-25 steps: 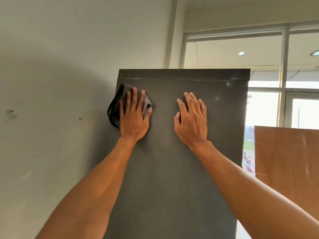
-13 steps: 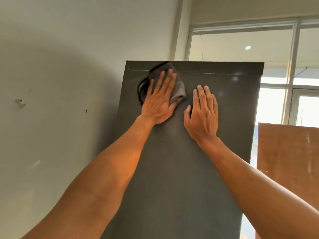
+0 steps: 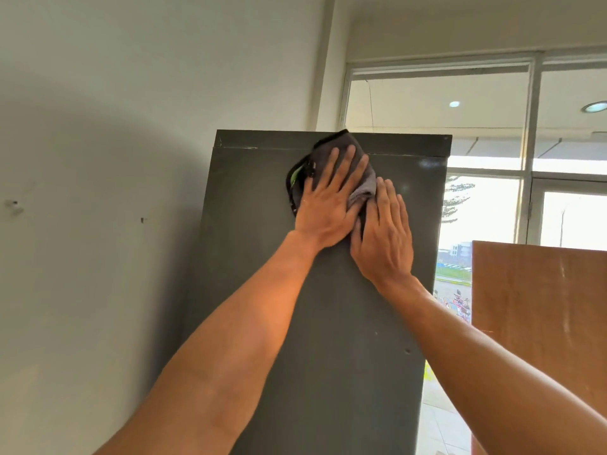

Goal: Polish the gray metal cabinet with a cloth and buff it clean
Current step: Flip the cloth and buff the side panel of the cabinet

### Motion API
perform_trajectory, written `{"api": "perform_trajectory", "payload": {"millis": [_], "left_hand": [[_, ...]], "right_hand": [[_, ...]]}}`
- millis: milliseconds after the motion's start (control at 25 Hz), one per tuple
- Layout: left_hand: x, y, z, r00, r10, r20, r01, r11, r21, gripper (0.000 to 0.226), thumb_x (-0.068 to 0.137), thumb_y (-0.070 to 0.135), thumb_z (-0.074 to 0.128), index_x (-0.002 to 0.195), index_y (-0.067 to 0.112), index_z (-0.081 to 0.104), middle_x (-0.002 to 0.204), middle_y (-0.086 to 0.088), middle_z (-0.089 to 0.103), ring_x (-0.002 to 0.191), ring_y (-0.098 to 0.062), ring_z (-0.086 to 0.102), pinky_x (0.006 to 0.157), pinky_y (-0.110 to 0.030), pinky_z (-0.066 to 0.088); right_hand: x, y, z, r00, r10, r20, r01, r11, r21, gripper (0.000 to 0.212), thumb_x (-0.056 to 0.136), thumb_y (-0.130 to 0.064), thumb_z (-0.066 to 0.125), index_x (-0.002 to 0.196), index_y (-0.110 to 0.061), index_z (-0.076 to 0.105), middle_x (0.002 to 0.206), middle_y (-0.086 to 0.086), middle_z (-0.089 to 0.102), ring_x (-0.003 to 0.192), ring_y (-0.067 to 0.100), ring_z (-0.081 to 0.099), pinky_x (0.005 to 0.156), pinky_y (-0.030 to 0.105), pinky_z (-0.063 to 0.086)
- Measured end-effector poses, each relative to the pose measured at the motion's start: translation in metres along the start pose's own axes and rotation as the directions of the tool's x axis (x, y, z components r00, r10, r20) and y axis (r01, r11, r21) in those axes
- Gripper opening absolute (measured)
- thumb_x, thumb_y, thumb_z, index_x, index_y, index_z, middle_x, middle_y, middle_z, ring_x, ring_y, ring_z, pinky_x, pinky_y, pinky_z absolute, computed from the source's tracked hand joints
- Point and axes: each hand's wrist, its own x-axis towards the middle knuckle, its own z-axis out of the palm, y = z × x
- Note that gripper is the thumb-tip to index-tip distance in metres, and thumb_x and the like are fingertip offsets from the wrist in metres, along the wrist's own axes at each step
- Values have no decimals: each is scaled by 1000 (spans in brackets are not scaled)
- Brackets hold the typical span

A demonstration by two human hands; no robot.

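Pale room, daylit from the right. Left hand (image 3: 323,208) flat and spread, fingers straight and pointing up and slightly right, palm down on a dark gray cloth (image 3: 328,146). Presses it against the front of the gray metal cabinet (image 3: 262,241), with no finger curled round it. Cloth bunched under the palm, with a lighter folded edge poking out beside the thumb and a sliver of green at its left rim. Lies high on the cabinet, across the seam below the top band and up to the top edge.

Right hand (image 3: 386,238) flat too, fingers straight and close together, laid bare on the cabinet face just beside the left. Touches the cloth's edge and the left hand along its thumb side; holds nothing. Both forearms bare, rising from the bottom of the view.

Cabinet upright, dark and matte, with small pale specks and a tiny hole low on the right. To the left, off-white wall (image 3: 98,142) with a few small marks and a soft shadow. To the right, large window (image 3: 486,208) with a tree and buildings outside. Lower right, brown wooden panel (image 3: 542,307) near the cabinet's right edge.
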Motion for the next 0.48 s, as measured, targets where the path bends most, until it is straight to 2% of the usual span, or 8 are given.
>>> {"api": "perform_trajectory", "payload": {"millis": [40,120,200,280,360,480], "left_hand": [[0,-6,-2,999,36,4,-36,999,-1,67,103,52,21,165,28,11,173,2,3,159,-21,-2,126,-55,7],[-3,-30,-2,999,-46,-27,47,999,23,66,104,55,20,165,31,8,173,3,1,159,-21,-3,128,-51,3],[-7,-68,-5,950,-310,-39,309,951,-17,65,106,56,20,164,34,1,173,4,-7,159,-22,-8,127,-50,-3],[-12,-111,-12,851,-525,3,522,846,-112,64,108,54,22,163,36,-5,172,3,-12,158,-22,-12,127,-54,-4],[-17,-133,-17,802,-597,33,595,792,-138,64,108,53,21,163,36,-7,171,3,-15,158,-22,-14,126,-57,-3],[-16,-115,-8,782,-621,-51,610,780,-137,65,107,55,18,163,35,-5,172,1,-12,158,-23,-11,126,-59,-2]], "right_hand": [[0,-1,0,1000,5,0,-5,1000,-5,56,98,-19,48,147,7,43,158,23,37,150,34,30,125,44,22],[2,-7,2,999,31,17,-30,999,-23,61,96,-21,47,149,7,40,159,23,35,151,35,28,125,46,20],[3,-18,4,996,83,39,-81,996,-40,63,94,-21,47,150,6,38,161,22,32,152,34,25,126,47,17],[3,-24,6,993,110,51,-107,993,-46,64,94,-22,46,152,5,36,163,21,28,154,34,21,126,48,15],[2,-25,8,992,107,65,-103,993,-57,65,96,-23,44,154,4,33,164,20,25,155,32,18,126,48,14],[1,-22,9,993,103,57,-100,993,-63,65,96,-23,43,154,4,33,165,20,25,155,32,18,126,49,15]]}}
